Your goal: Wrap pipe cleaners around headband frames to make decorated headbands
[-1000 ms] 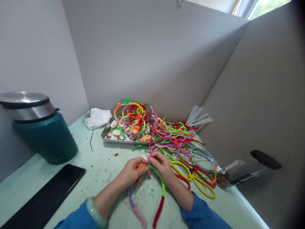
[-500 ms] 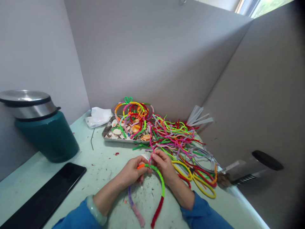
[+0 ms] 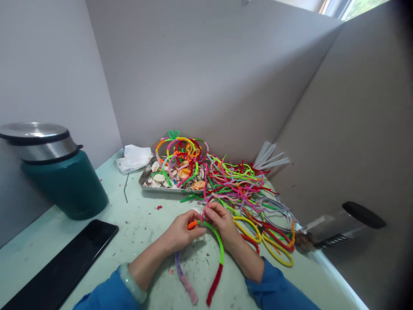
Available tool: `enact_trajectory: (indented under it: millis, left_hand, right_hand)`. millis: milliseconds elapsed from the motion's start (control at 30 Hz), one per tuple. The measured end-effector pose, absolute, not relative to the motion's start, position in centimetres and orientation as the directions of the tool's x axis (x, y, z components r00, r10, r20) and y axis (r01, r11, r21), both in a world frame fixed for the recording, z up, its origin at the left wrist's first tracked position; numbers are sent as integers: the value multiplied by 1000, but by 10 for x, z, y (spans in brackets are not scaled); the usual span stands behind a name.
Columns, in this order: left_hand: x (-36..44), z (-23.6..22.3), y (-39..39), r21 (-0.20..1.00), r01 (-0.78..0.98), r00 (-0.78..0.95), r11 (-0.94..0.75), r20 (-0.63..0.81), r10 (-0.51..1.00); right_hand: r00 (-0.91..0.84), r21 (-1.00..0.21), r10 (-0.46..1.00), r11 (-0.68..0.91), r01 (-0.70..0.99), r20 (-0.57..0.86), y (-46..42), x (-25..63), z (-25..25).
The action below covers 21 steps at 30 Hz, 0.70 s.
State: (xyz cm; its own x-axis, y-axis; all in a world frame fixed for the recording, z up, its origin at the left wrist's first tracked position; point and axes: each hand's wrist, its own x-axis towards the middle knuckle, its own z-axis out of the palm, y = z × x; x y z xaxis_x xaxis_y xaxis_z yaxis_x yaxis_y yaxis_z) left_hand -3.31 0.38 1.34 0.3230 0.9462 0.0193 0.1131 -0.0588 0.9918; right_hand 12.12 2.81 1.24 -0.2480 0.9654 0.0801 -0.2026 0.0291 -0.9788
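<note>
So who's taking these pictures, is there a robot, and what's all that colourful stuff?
There's no robot here, just a person's two bare hands. One camera, worn on their head, takes every picture, looking forward and down.

The left hand holds a fuzzy arch, coloured orange, green, red, purple and pink. At its top, the right hand pinches a thin pink strand.

On the pale green table is a metal tray of shells, with more colourful arches standing there too. Beside it lies a tangled pile of fuzzy strands. Over on the left are a teal flask and a flat black thing that looks like a phone.
</note>
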Motion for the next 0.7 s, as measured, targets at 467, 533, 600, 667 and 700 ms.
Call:
enact_trajectory:
  millis: [467,533,600,667,700]
  left_hand:
    - [-28,6,5,994,101,238,31,-55,970]
    - [-29,6,5,992,127,221,16,-44,974]
    - [-29,6,5,985,172,192,-26,-7,981]
    - [-28,6,5,968,239,153,-70,34,988]
    - [-28,7,4,959,273,134,-79,44,990]
  right_hand:
    - [-311,-985,938,122,-119,154,29,123,7]
    - [-318,-983,932,142,-116,172,28,123,7]
    - [-314,-977,926,183,-111,210,28,122,8]
    - [-303,-968,920,226,-107,248,27,122,8]
    - [-294,-965,920,240,-105,261,27,122,8]
